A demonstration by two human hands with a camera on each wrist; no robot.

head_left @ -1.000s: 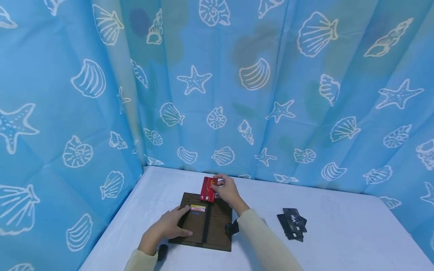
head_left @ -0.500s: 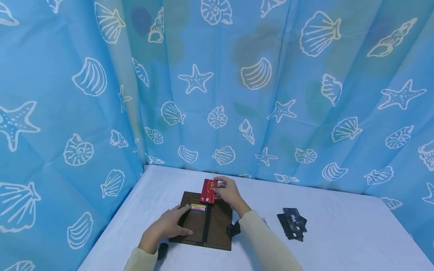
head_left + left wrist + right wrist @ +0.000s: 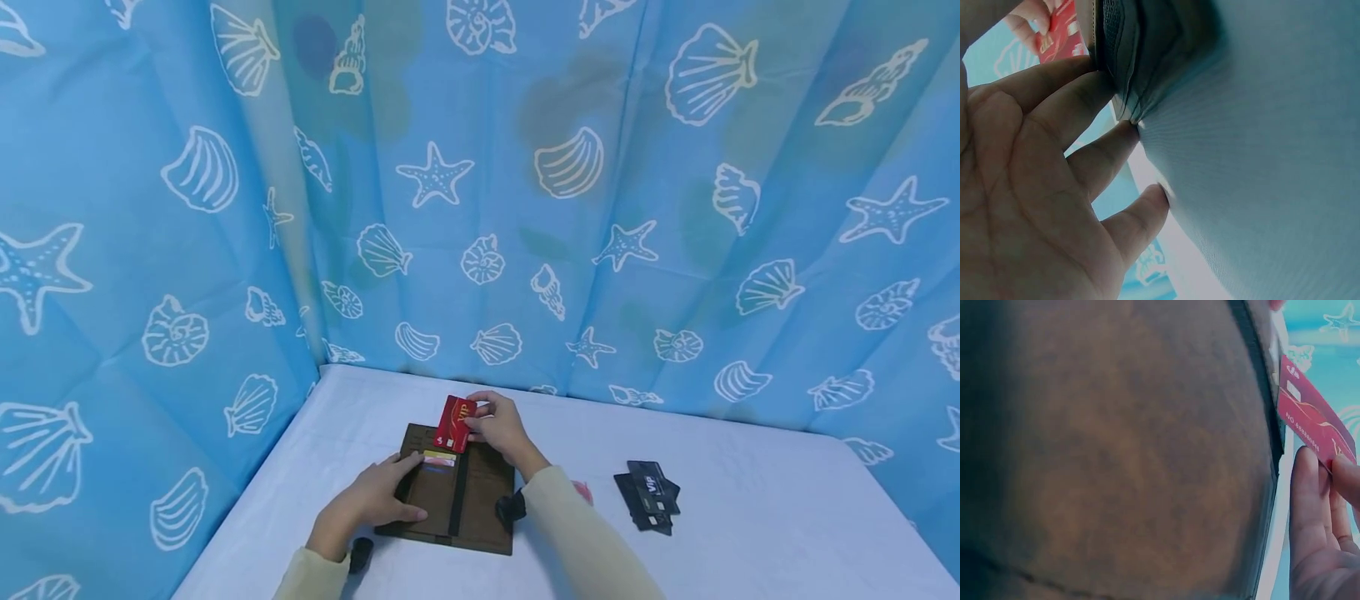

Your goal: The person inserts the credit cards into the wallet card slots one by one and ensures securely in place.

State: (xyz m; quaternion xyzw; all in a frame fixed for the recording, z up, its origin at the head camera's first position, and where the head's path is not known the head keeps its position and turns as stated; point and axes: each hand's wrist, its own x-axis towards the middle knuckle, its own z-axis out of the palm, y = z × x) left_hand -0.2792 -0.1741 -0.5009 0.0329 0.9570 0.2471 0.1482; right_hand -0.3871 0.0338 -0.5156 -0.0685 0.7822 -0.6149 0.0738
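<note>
A brown wallet [image 3: 483,517] lies spread flat on the white-covered table, a dark strap [image 3: 457,492] running down its middle. On its left side my left hand [image 3: 378,492] rests, fingers extended and apart at the wallet's edge in the left wrist view. Beside those fingertips a yellow-and-white card [image 3: 439,458] peeks from a slot. My right hand [image 3: 506,429] pinches a red VIP card [image 3: 453,423] by its right side, between thumb and fingers. The card is tilted, its lower end overlapping the wallet's top pockets; the right wrist view shows its chip and number [image 3: 1304,415].
Several black cards [image 3: 651,496] lie in a loose pile to the right. A small pinkish-red thing [image 3: 582,492] shows partly from behind the right sleeve. A blue curtain [image 3: 480,208] with white shell prints hangs behind and to the left of the table.
The red card in my right hand has shifted slightly left and tilted over the wallet's upper pockets. More of the pinkish thing shows beside the sleeve. My left hand has stayed put.
</note>
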